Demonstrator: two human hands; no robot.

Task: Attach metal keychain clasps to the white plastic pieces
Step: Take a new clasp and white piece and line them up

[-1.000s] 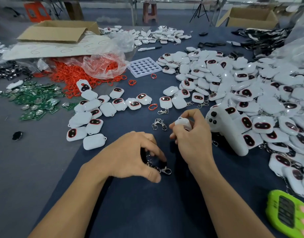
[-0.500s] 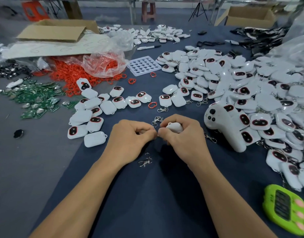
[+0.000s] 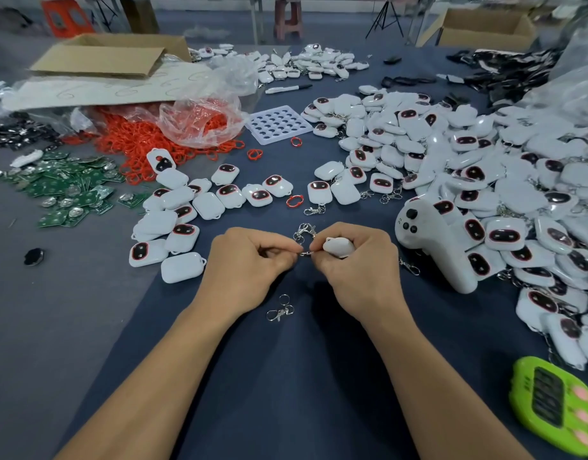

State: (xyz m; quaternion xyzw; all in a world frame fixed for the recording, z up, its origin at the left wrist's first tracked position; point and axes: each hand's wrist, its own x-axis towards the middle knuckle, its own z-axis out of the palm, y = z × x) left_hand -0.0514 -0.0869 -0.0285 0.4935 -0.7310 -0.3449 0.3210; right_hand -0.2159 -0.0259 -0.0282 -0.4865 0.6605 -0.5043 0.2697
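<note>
Both hands meet knuckles up, fingertips touching.

Left hand (image 3: 249,265): fingers curled, thumb and forefinger pinching a clasp (image 3: 303,254). Only its small ring shows, in the gap between the two hands.

Right hand (image 3: 357,272): curled round a white piece (image 3: 339,246). The piece pokes out above the thumb, one corner right at the ring. Can't tell if the ring is through the piece's loop; it's too small and the fingers cover it.

Around the hands, on the cloth (image 3: 286,376):
- second clasp (image 3: 304,231) just beyond the fingertips, not held
- third clasp (image 3: 281,310) between the wrists, lying flat
- fourth clasp (image 3: 409,266) just right of the right hand, beside the controller (image 3: 432,247)
- controller: white, right of the right hand, close but apart, touching the pile (image 3: 485,167) of pieces that fills the space right of and beyond that hand
- small group (image 3: 173,227) of pieces left of and beyond the left hand
- red rings (image 3: 143,141) further beyond the left hand, partly under a bag (image 3: 199,121)
- green boards (image 3: 63,187) far left of the left hand
- tray (image 3: 277,124) straight beyond both hands, well apart
- green timer (image 3: 558,406) right of the right forearm
</note>
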